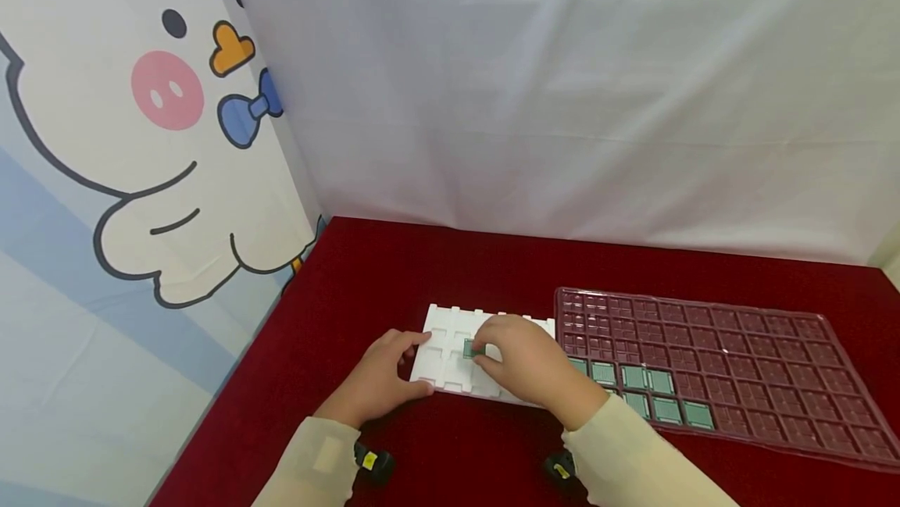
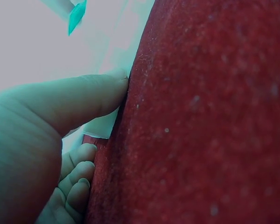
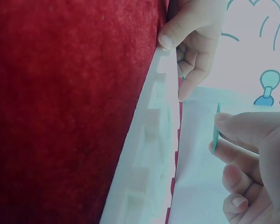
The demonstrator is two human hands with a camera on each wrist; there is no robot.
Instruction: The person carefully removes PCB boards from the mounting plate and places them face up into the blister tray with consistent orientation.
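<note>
A white tray [image 1: 446, 371] with shallow square recesses lies on the red cloth in front of me. My left hand [image 1: 380, 378] holds it at its left end, the thumb [image 2: 102, 91] at the near corner and the index finger on the left edge. Between the thumb and a finger of my right hand [image 1: 523, 358] is a thin green square, like a small circuit board [image 1: 469, 348]. The right wrist view shows this board [image 3: 216, 133] edge-on, raised over the tray. The right hand and forearm hide part of the tray's right side.
To the right lies a clear plastic tray [image 1: 759, 358] with many compartments. Several green boards [image 1: 661, 381] sit in its near left compartments. Red cloth [image 1: 394, 257] covers the table. A white curtain [image 1: 562, 101] hangs behind, and a cartoon-printed sheet [image 1: 176, 241] on the left.
</note>
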